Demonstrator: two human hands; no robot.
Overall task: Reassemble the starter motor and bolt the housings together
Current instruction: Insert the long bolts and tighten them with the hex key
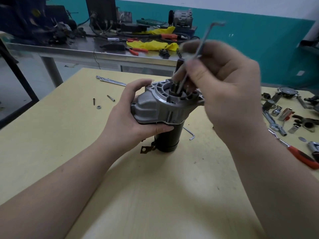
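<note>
The starter motor [164, 116] stands upright at the centre of the yellow table [155, 195], grey aluminium housing [155, 106] uppermost, black cylindrical body [168, 140] below. The left hand [131, 118] grips the housing from 9 o'clock, thumb curled under its lower edge. The right hand [222, 83], blurred, pinches a long hex key [198, 50] whose tip enters the housing's open top; its bent end points toward 1 o'clock. A second hex key [189, 133] lies just beside the motor at 4 o'clock. Two bolts [111, 98] and a nut [98, 107] lie at 9 o'clock. Sockets and a red-handled ratchet [300, 156] lie at 3 o'clock. No legible writing or brand marks can be made out.
</note>
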